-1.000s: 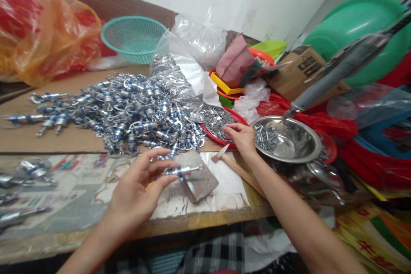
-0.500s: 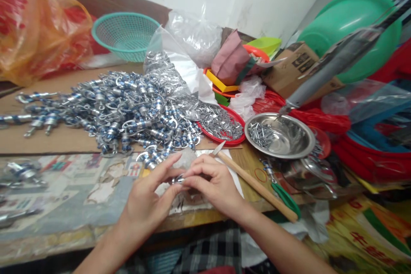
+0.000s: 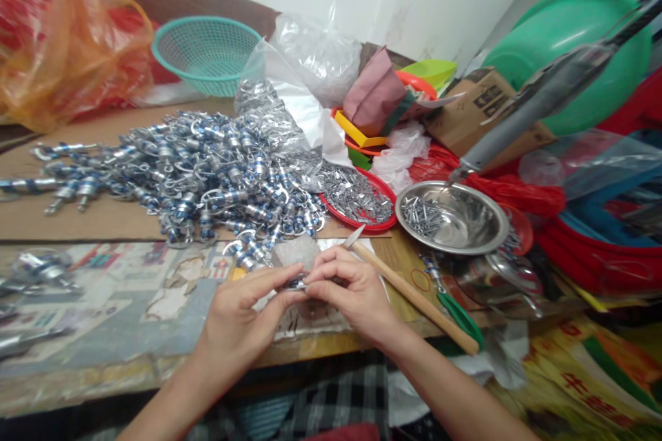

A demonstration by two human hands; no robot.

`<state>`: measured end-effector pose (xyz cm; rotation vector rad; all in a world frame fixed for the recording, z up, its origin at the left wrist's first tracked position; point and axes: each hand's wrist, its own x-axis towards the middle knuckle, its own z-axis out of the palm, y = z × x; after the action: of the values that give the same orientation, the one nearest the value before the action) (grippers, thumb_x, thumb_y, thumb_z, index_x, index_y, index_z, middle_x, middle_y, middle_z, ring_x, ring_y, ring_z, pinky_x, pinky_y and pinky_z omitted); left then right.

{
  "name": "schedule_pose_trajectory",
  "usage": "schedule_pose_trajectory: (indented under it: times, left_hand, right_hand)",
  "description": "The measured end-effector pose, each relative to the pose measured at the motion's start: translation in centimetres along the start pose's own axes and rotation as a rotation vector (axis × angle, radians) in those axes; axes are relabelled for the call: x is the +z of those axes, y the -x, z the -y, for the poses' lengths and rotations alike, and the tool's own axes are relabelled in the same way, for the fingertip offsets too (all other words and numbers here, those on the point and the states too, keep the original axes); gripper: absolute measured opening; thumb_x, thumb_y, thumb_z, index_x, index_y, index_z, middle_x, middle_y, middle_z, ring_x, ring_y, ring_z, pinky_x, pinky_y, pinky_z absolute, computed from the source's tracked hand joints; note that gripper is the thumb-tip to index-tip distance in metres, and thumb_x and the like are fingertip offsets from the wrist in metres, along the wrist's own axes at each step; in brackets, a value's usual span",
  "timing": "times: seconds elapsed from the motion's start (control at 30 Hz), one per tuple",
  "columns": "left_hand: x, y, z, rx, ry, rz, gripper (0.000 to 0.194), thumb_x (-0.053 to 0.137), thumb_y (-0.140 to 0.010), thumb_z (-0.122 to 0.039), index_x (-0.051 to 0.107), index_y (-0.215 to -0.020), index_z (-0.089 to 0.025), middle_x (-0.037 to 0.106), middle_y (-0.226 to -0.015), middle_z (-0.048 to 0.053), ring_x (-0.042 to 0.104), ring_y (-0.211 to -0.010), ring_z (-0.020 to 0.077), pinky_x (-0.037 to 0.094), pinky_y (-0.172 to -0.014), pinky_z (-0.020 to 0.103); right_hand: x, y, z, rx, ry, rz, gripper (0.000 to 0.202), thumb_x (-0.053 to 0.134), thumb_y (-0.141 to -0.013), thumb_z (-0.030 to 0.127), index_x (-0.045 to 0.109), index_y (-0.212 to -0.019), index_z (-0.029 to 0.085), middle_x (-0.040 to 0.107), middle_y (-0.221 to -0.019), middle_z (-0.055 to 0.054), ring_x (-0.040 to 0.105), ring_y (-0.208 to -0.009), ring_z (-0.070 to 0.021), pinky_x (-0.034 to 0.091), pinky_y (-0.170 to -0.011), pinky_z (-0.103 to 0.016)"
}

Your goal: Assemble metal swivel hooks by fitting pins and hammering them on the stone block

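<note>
In the head view, my left hand (image 3: 248,306) pinches a small silver metal fitting (image 3: 296,283) between thumb and fingers. The fingers of my right hand (image 3: 352,289) close on its other end, so both hands meet at it over the front of the bench. Fingertips hide most of the fitting. Just behind them sits a grey block (image 3: 294,251). Left of and beyond my hands spreads a large pile of silver hook bolts with blue bands (image 3: 207,172). A tool with a wooden handle and a pointed metal head (image 3: 414,296) lies right of my right hand.
A red tray (image 3: 385,224) of small metal pieces and a steel bowl (image 3: 470,227) of pins stand beyond my right hand. A green loop handle (image 3: 460,317) lies at the bench edge. More metal fittings (image 3: 44,272) lie left. A teal basket (image 3: 207,55) stands behind.
Both hands have shifted slightly right, still pinching the fitting. My left fingers have come lower and closer to the thumb. The whole view has moved a little.
</note>
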<state>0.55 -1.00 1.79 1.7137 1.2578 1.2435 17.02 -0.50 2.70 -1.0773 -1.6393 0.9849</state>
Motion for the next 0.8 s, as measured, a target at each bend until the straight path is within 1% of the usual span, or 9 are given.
schedule_pose_trajectory:
  times: [0.1, 0.17, 0.23, 0.3, 0.37, 0.43, 0.57, 0.7, 0.8]
  left_hand:
    - [-0.2, 0.1, -0.2, -0.124, 0.12, 0.011, 0.012, 0.068, -0.066, -0.023, 0.076, -0.073, -0.027, 0.077, -0.081, 0.001, 0.071, -0.077, 0.023, 0.056, -0.078, 0.033]
    - [-0.4, 0.2, -0.2, -0.251, 0.214, 0.02, 0.011, 0.069, -0.066, -0.027, 0.076, -0.074, -0.027, 0.077, -0.082, 0.001, 0.07, -0.079, 0.0227, 0.055, -0.079, 0.033]
    - [-0.6, 0.2, -0.3, -0.339, 0.283, 0.041, 0.013, 0.069, -0.068, -0.032, 0.076, -0.078, -0.027, 0.077, -0.086, 0.001, 0.069, -0.084, 0.0225, 0.054, -0.081, 0.032]
    - [-0.8, 0.2, -0.5, -0.367, 0.292, 0.055, 0.015, 0.067, -0.069, -0.035, 0.075, -0.078, -0.026, 0.076, -0.092, 0.001, 0.067, -0.089, 0.0229, 0.052, -0.083, 0.032]
    - [-1.1, 0.2, -0.8, -0.362, 0.255, 0.072, 0.015, 0.066, -0.07, -0.037, 0.075, -0.075, -0.026, 0.075, -0.094, 0.002, 0.066, -0.091, 0.0241, 0.051, -0.084, 0.034]
    - [-1.4, 0.1, -1.1, -0.328, 0.203, 0.091, 0.014, 0.066, -0.069, -0.037, 0.074, -0.07, -0.026, 0.075, -0.094, 0.002, 0.065, -0.092, 0.0254, 0.049, -0.086, 0.036]
    - [-2.1, -0.1, -1.4, -0.27, 0.138, 0.107, 0.013, 0.066, -0.07, -0.037, 0.074, -0.068, -0.027, 0.074, -0.094, 0.002, 0.064, -0.092, 0.0252, 0.045, -0.09, 0.037]
    - [-2.0, 0.2, -0.7, -0.339, 0.254, 0.138, 0.014, 0.065, -0.073, -0.036, 0.074, -0.076, -0.026, 0.075, -0.083, 0.0, 0.065, -0.084, 0.0212, 0.05, -0.078, 0.029]
    - [-1.4, 0.7, -0.3, -0.399, 0.333, 0.094, 0.016, 0.066, -0.073, -0.037, 0.073, -0.076, -0.023, 0.075, -0.078, 0.0, 0.065, -0.078, 0.019, 0.05, -0.073, 0.026]
  right_hand:
    - [0.0, 0.5, 0.1, -0.132, 0.112, -0.008, 0.006, 0.068, -0.074, 0.024, 0.071, -0.08, 0.022, 0.062, -0.082, -0.002, 0.061, -0.078, -0.0141, 0.05, -0.071, -0.026]
    - [-0.2, 1.0, 0.2, -0.337, 0.227, -0.024, 0.022, 0.067, -0.076, 0.021, 0.067, -0.097, 0.022, 0.065, -0.09, -0.005, 0.062, -0.084, -0.0156, 0.052, -0.073, -0.027]
    - [-0.6, 1.3, 0.3, -0.611, 0.388, -0.004, 0.029, 0.059, -0.081, 0.013, 0.061, -0.109, 0.02, 0.067, -0.098, -0.009, 0.063, -0.092, -0.0176, 0.053, -0.076, -0.029]
    - [-1.2, 1.4, 0.6, -0.844, 0.56, 0.077, 0.028, 0.048, -0.085, 0.007, 0.06, -0.11, 0.014, 0.069, -0.1, -0.013, 0.062, -0.099, -0.0201, 0.054, -0.079, -0.031]
    - [-1.6, 1.4, 0.9, -0.948, 0.68, 0.156, 0.024, 0.047, -0.085, 0.007, 0.063, -0.103, 0.009, 0.069, -0.098, -0.016, 0.062, -0.1, -0.0232, 0.054, -0.079, -0.033]
    - [-1.7, 1.3, 1.1, -0.943, 0.706, 0.162, 0.02, 0.049, -0.084, 0.007, 0.065, -0.097, 0.007, 0.07, -0.096, -0.017, 0.063, -0.097, -0.0238, 0.055, -0.078, -0.033]
    - [-1.1, 1.4, 0.8, -0.837, 0.568, 0.033, 0.02, 0.051, -0.082, 0.006, 0.068, -0.092, 0.009, 0.07, -0.095, -0.017, 0.066, -0.09, -0.0205, 0.055, -0.072, -0.029]
    - [-0.3, 1.6, 0.3, -0.685, 0.428, -0.025, 0.027, 0.053, -0.078, 0.002, 0.07, -0.092, 0.016, 0.07, -0.097, -0.013, 0.067, -0.084, -0.0164, 0.055, -0.07, -0.025]
    - [0.2, 1.6, 0.3, -0.577, 0.317, -0.08, 0.023, 0.059, -0.075, 0.002, 0.072, -0.088, 0.017, 0.071, -0.091, -0.012, 0.068, -0.078, -0.0162, 0.056, -0.069, -0.023]
